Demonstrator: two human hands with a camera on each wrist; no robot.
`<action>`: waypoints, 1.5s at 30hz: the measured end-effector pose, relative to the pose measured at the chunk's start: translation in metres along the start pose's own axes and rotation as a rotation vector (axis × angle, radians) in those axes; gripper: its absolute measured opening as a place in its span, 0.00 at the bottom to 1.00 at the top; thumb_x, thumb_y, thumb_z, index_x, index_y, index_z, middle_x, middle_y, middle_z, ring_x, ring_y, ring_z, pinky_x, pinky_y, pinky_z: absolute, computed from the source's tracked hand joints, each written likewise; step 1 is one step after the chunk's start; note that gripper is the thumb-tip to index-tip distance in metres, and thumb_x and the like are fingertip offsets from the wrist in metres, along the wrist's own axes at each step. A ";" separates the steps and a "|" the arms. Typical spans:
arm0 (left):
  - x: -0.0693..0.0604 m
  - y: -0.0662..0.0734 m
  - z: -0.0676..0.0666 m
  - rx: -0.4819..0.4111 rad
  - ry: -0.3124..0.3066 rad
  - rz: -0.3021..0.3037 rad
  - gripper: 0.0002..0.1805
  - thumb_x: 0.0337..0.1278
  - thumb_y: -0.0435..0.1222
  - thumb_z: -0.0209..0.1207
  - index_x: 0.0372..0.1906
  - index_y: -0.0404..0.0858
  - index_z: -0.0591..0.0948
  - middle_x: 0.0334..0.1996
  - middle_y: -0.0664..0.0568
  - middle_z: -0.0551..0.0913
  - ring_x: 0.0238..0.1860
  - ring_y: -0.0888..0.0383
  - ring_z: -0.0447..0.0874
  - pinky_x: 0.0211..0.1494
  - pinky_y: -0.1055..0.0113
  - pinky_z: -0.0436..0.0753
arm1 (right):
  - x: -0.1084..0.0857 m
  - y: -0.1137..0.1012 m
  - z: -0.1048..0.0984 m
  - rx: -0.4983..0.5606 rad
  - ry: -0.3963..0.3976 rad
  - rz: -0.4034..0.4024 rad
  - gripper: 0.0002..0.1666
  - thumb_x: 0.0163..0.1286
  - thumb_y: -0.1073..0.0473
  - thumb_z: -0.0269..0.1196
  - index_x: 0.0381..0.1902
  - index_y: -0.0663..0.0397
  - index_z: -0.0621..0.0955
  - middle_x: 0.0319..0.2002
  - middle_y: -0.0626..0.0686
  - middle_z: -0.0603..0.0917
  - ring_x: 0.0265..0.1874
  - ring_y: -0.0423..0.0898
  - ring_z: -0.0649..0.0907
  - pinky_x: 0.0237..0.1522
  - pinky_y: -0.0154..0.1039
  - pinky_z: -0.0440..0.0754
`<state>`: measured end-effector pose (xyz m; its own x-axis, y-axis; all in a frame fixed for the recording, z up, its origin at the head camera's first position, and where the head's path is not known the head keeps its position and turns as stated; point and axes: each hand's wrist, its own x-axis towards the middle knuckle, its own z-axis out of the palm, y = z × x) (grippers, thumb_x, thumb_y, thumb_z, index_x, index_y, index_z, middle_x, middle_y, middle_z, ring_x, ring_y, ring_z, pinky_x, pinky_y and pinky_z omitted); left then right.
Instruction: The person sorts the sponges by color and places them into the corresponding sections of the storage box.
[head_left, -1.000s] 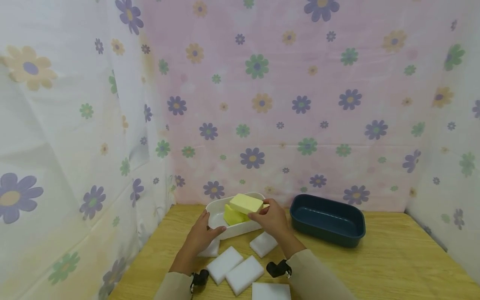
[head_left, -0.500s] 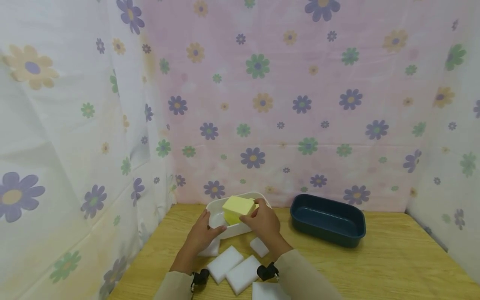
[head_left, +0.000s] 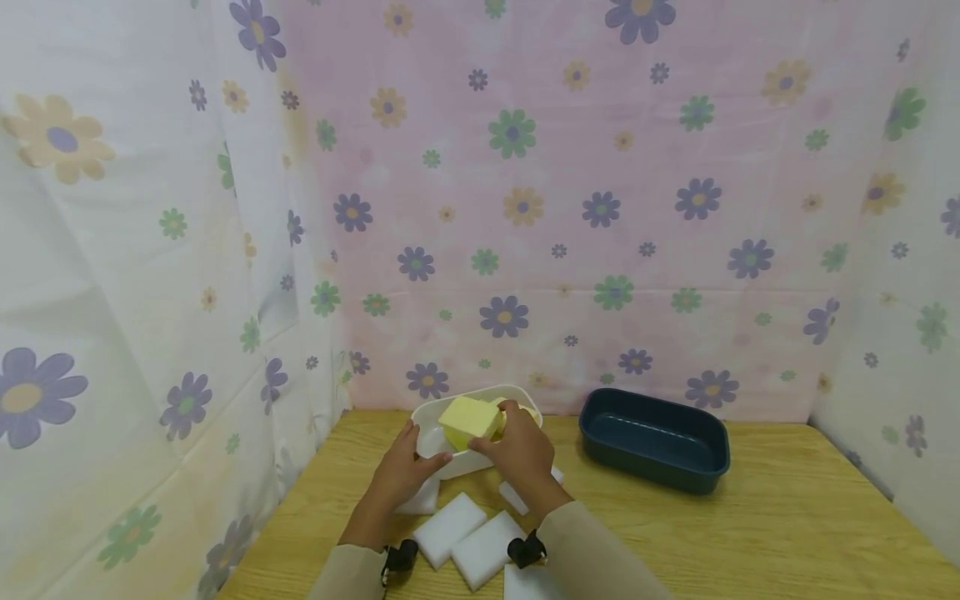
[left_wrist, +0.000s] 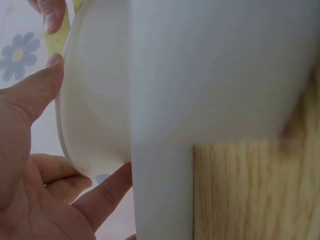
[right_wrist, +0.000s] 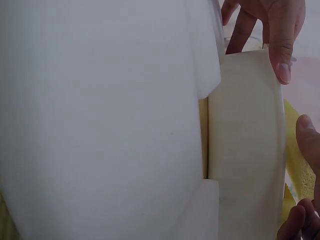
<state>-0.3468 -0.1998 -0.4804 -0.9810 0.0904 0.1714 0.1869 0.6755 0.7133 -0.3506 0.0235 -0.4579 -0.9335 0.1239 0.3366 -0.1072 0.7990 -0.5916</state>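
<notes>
Gripping one end of the white dish (head_left: 465, 465): left hand (head_left: 405, 468), moderately spread, thumb at the near rim, fingers against the outside wall. Pinching the pale yellow block (head_left: 467, 416): right hand (head_left: 522, 450), partly closed, thumb at the near side. Location of pale yellow block: within the white dish's outline, above a brighter yellow block (head_left: 456, 438); whether the two touch cannot be told.

Hazards, by judgement:
1. Slip or topple. Likely cause: an off-centre placement on the lower block, or uneven release of thumb and fingers.
2. Lower block shoved aside. Likely cause: sideways pressure from above.
3. Dish sliding or tipping. Likely cause: a downward push near the rim, with the left hand steadying one end only.
4. White blocks (head_left: 450, 530) on the tabletop (head_left: 787, 500) disturbed. Likely cause: a low forearm sweep.

Dark blue dish (head_left: 654, 443): to the right, well apart; little risk.
</notes>
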 end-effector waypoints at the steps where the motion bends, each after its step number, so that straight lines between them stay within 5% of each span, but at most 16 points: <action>1: 0.000 0.000 0.000 0.001 -0.001 -0.002 0.60 0.59 0.65 0.66 0.82 0.33 0.54 0.83 0.35 0.47 0.79 0.33 0.57 0.74 0.34 0.66 | -0.001 0.000 0.000 -0.003 -0.001 -0.006 0.50 0.47 0.28 0.79 0.65 0.39 0.77 0.51 0.46 0.86 0.33 0.43 0.82 0.28 0.42 0.75; 13: -0.001 0.002 -0.002 0.026 -0.005 -0.018 0.62 0.58 0.67 0.64 0.81 0.28 0.54 0.83 0.36 0.47 0.79 0.32 0.58 0.74 0.34 0.65 | -0.004 0.002 0.003 -0.029 -0.011 -0.035 0.53 0.46 0.27 0.79 0.66 0.42 0.77 0.54 0.48 0.84 0.36 0.46 0.84 0.31 0.44 0.79; 20: -0.003 0.003 -0.001 0.019 -0.001 -0.021 0.60 0.60 0.65 0.64 0.81 0.30 0.54 0.83 0.36 0.47 0.69 0.37 0.76 0.70 0.37 0.73 | -0.005 0.004 0.004 0.066 -0.036 -0.012 0.42 0.48 0.32 0.81 0.52 0.46 0.76 0.33 0.43 0.76 0.23 0.42 0.75 0.23 0.40 0.70; 30: -0.003 0.004 -0.001 0.007 0.002 -0.014 0.56 0.63 0.60 0.66 0.82 0.31 0.54 0.83 0.36 0.46 0.78 0.33 0.60 0.74 0.33 0.65 | -0.009 0.004 0.003 0.016 -0.041 -0.073 0.37 0.50 0.30 0.79 0.53 0.40 0.82 0.48 0.49 0.81 0.26 0.41 0.76 0.27 0.40 0.73; 45: -0.003 0.003 -0.001 -0.004 0.006 -0.006 0.56 0.62 0.59 0.67 0.82 0.33 0.55 0.83 0.35 0.47 0.80 0.32 0.52 0.75 0.32 0.62 | -0.009 0.000 0.005 -0.018 -0.043 -0.064 0.25 0.58 0.33 0.75 0.50 0.33 0.86 0.44 0.49 0.78 0.22 0.41 0.73 0.23 0.38 0.71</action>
<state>-0.3432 -0.1986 -0.4787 -0.9819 0.0819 0.1707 0.1808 0.6732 0.7170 -0.3435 0.0200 -0.4647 -0.9386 0.0474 0.3416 -0.1613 0.8153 -0.5561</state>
